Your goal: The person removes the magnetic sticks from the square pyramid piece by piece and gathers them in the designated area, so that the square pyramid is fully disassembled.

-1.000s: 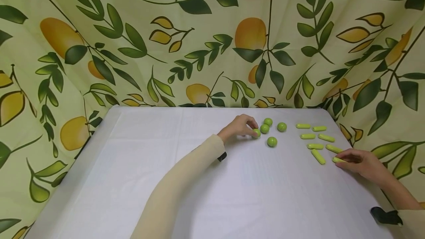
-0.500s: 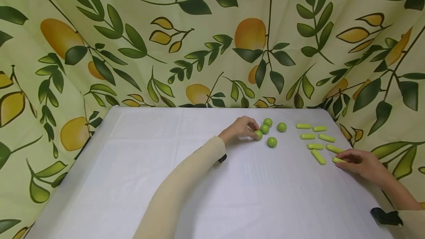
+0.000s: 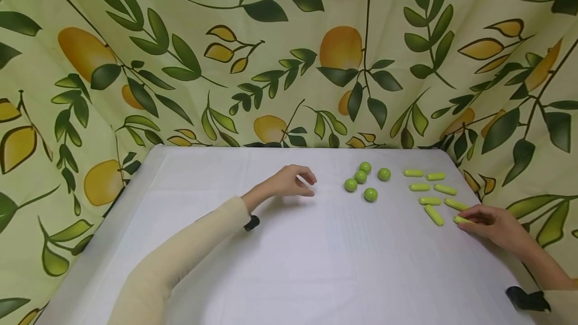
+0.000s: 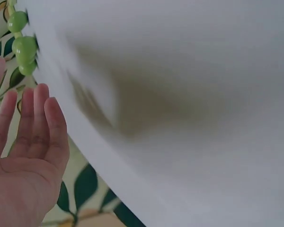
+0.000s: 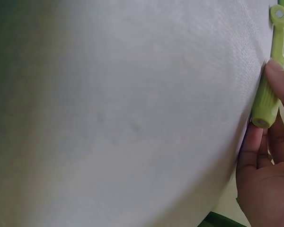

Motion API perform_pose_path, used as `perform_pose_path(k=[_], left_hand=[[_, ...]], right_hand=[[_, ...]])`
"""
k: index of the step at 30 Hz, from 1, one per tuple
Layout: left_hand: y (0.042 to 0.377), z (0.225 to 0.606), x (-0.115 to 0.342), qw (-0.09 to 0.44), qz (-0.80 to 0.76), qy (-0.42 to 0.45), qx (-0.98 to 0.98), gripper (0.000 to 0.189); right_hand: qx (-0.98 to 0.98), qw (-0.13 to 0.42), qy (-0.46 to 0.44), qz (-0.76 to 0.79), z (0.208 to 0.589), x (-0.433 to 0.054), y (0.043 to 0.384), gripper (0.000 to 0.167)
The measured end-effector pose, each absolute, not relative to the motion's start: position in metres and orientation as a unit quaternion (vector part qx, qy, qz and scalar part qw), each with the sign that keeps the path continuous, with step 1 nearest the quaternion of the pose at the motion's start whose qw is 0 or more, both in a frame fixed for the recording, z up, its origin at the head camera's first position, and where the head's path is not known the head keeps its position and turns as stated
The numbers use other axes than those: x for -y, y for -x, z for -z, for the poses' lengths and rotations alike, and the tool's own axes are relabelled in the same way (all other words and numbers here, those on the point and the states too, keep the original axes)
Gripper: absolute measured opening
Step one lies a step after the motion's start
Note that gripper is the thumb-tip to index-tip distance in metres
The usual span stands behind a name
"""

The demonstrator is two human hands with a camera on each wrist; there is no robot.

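Note:
My left hand (image 3: 291, 182) is over the white table, left of several shiny green balls (image 3: 350, 185) and apart from them; in the left wrist view its fingers (image 4: 40, 118) are extended and nothing is in them. At the table's right side, my right hand (image 3: 494, 224) pinches a short light-green rod (image 5: 265, 104) between thumb and fingers. A grey disc shows in the rod's end in the right wrist view. More green rods (image 3: 430, 200) lie in rough pairs beyond that hand, and one of them (image 5: 279, 35) sits close past the held rod.
White cloth covers the table (image 3: 293, 265). A curtain (image 3: 280, 54) printed with leaves and orange fruit hangs behind it and along both sides. Dark straps (image 3: 526, 299) are at the wrists.
My left hand has let go of a green ball, left beside the other balls, and moved left, its fingers opening. My right hand stays on its rod.

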State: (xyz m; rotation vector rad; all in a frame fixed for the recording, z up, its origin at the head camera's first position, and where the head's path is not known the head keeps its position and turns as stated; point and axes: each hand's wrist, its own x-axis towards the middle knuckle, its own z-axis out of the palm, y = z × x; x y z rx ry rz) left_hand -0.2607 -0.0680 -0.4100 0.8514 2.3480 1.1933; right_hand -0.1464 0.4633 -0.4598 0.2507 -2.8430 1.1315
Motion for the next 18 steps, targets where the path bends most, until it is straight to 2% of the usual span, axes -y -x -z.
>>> perform_pose_path(k=[3,10,15,18], left_hand=[[0.247,0.407,0.105,0.172,-0.426,-0.308,-0.833,0.031],[0.223,0.402,0.185,0.105,-0.421,-0.302,-0.849,0.023],[0.214,0.396,0.218,0.094,-0.415,-0.282,-0.860,0.023],[0.210,0.391,0.231,0.083,-0.410,-0.270,-0.867,0.023]], right_hand=[[0.924,0.036,-0.080,-0.373,0.460,-0.463,0.144,0.023],[0.921,0.036,-0.078,-0.380,0.458,-0.463,0.142,0.023],[0.929,0.039,-0.069,-0.362,0.450,-0.467,0.140,0.034],[0.928,0.059,-0.074,-0.361,0.437,-0.468,0.141,0.035]])
